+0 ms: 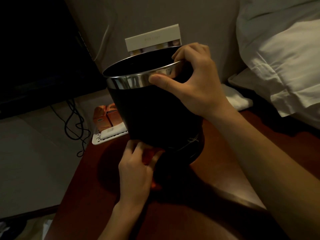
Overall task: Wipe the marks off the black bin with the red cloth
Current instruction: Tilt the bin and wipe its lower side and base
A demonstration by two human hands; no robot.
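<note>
Black and matt below a polished steel band, the bin point(152, 108) is held tilted at the centre of the view, its open mouth turned toward eleven o'clock and its base lowered over the reddish-brown worktop point(225, 153). Pale scratch-like marks point(192, 140) are seen low on its wall at about five o'clock from the bin's middle. The rim is gripped by the right hand point(195, 80), which enters from four o'clock: the thumb is pressed flat on the steel band and the fingers are curled over the far edge. The left hand point(136, 168) is placed at six o'clock under the bin, its fingers bunched around a piece of red cloth point(148, 157), of which only a small orange-red patch is visible between the fingers and the bin's lower wall; whether the cloth touches the wall cannot be told in the dim light.

At nine o'clock from the bin's base a white tray point(103, 135) with orange packets point(103, 116) is set at the worktop's edge. Black cables point(76, 125) are hung beside it. A pale card point(153, 39) is propped at twelve o'clock, and white pillows point(284, 54) are piled at two o'clock.
</note>
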